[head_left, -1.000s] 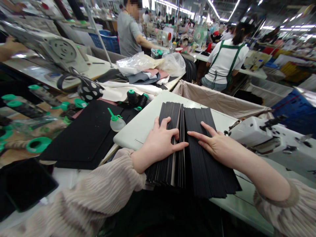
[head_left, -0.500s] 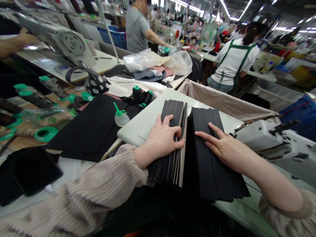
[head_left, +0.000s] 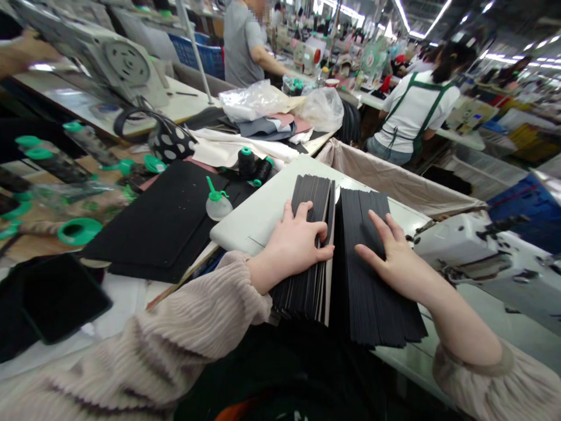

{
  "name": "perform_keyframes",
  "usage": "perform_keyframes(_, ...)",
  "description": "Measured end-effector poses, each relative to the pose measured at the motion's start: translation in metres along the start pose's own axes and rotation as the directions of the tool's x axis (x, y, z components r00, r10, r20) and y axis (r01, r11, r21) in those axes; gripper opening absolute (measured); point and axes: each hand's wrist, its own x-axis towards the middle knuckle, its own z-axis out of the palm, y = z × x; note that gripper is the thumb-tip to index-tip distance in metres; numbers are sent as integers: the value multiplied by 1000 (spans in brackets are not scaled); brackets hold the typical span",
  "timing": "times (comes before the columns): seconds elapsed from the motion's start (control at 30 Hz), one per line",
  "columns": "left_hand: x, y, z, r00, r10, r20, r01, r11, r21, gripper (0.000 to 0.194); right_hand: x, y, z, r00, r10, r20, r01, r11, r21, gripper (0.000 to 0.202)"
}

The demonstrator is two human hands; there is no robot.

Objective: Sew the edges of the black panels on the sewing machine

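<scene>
Two stacks of thin black pieces stand side by side on the pale sewing table, edges facing up, with a narrow dark gap between them. My left hand lies across the left stack, fingers spread and bent, thumb at its right side by a beige edge. On the right stack my right hand rests with its fingers apart, thumb pointing left. The near ends of both stacks are at the table's front edge. What material the pieces are, I cannot tell.
A sewing machine stands close on the right. To the left are an oil bottle with a green spout, black thread spools, large black sheets and a phone-like dark slab. A cloth-lined bin lies beyond; co-workers sit and stand farther off.
My right thumb has spread away from the fingers, and that hand has shifted slightly on the right stack. My left hand keeps its place on the left stack. The view has moved a little.
</scene>
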Motion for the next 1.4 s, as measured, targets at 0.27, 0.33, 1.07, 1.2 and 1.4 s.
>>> perform_keyframes(0.27, 1, 3, -2, 1000, 28, 2, -28, 998, 56, 26, 5, -20, 3, 993, 114, 37, -116, 991, 58, 102)
perform_keyframes(0.33, 1, 3, -3, 1000, 24, 6, -24, 998, 62, 27, 5, -19, 2, 991, 128, 48, -131, 989, 62, 102)
perform_keyframes(1.07, 3, 14, -4, 998, 59, 22, -61, 992, 110, 28, -7, 7, -2, 987, 156, -32, -148, 973, 178, 105)
perform_keyframes(1.2, 3, 11, -4, 996, 86, 17, -88, 988, 126, 28, -7, 5, -3, 989, 140, -38, -127, 964, 232, 109)
perform_keyframes(1.4, 3, 9, -4, 995, 97, 16, -99, 987, 128, 28, -6, 10, -7, 990, 142, -25, -128, 946, 297, 103)
